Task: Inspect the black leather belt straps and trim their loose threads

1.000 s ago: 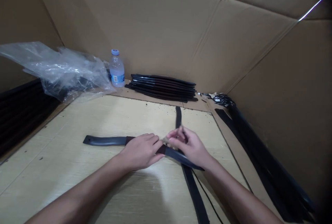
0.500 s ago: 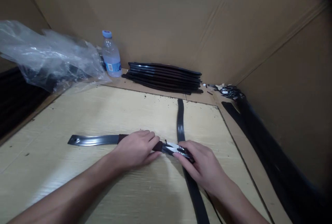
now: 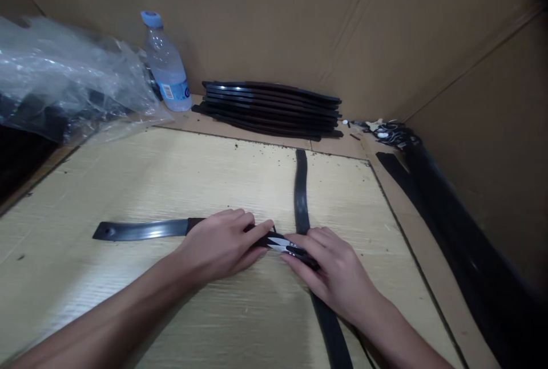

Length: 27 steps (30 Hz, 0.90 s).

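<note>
A black strap (image 3: 141, 230) lies crosswise on the pale wooden board (image 3: 171, 175). My left hand (image 3: 222, 243) lies over its right part, fingers curled and pressing it down. My right hand (image 3: 338, 275) is closed on small thread snips (image 3: 282, 242) with silver blades and a dark grip. The blades point left and meet the strap just at my left fingertips. A second black strap (image 3: 301, 192) runs away from me and passes under my right hand.
A stack of black straps (image 3: 269, 109) rests against the cardboard back wall. A water bottle (image 3: 165, 67) and a crumpled clear plastic bag (image 3: 64, 84) are at the back left. Long black straps (image 3: 449, 226) and small bits (image 3: 391, 132) lie along the right wall.
My right hand dropped from a raised pinch onto the board and brought the snips to the strap. My left hand stayed on the strap. The view tilted down.
</note>
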Available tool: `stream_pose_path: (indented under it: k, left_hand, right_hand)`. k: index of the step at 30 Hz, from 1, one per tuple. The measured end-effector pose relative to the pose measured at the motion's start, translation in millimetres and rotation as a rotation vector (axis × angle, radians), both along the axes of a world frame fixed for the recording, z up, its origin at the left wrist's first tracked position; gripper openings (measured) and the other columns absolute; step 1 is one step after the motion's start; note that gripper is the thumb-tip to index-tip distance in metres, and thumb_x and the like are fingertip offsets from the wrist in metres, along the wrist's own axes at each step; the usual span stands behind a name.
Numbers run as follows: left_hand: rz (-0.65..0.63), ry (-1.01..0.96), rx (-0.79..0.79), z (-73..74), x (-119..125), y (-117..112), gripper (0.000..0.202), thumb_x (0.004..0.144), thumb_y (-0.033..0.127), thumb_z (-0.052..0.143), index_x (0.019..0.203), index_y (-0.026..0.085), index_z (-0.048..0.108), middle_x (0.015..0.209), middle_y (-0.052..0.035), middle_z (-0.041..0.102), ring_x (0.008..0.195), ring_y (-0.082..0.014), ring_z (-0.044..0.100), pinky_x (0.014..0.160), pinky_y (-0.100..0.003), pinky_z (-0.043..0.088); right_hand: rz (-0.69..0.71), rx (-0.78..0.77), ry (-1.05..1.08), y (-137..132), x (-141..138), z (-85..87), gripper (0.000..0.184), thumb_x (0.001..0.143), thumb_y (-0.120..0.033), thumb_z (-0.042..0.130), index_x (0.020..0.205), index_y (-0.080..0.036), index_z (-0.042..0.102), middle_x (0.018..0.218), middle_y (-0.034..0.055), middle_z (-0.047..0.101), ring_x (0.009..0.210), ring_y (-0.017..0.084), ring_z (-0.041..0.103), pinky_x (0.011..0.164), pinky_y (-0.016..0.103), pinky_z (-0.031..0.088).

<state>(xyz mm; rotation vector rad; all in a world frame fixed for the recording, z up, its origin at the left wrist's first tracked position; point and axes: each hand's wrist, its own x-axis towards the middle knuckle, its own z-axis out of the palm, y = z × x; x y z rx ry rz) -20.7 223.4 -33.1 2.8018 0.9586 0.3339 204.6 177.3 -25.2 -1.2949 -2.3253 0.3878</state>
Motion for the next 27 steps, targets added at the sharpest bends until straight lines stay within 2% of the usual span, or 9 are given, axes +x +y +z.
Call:
stream_pose_path:
  k: [11,16,27]
  left_hand:
    - [0.003,-0.055,-0.048,2.5,0.0,0.6,0.031,0.090,0.039,0.039,0.110,0.022,0.055,0.083,-0.0046,0.057,0.079,-0.0184,0.055,0.070,-0.030,0.043]
    - [0.001,-0.022,-0.060,3.8,-0.1,0.2,0.032,0.090,0.040,0.039,0.111,0.022,0.055,0.084,-0.0049,0.057,0.080,-0.0195,0.055,0.071,-0.033,0.044]
    - [0.002,-0.054,-0.046,2.6,-0.4,0.5,0.032,0.090,0.041,0.039,0.111,0.022,0.055,0.084,-0.0045,0.057,0.078,-0.0183,0.055,0.070,-0.031,0.043]
  right_hand:
    - [-0.003,0.014,0.026,-0.2,0.3,-0.8,0.025,0.086,-0.026,0.055,0.109,-0.018,0.061,0.080,0.0071,0.063,0.072,0.019,0.057,0.067,0.034,0.047]
    - [-0.025,0.021,0.042,-0.8,0.1,0.3,0.025,0.085,-0.027,0.056,0.107,-0.017,0.062,0.077,0.0068,0.063,0.069,0.019,0.056,0.065,0.033,0.047]
    - [-0.030,0.039,0.063,0.5,-1.8,0.6,0.024,0.084,-0.027,0.057,0.104,-0.015,0.065,0.075,0.0073,0.063,0.067,0.019,0.056,0.063,0.033,0.047]
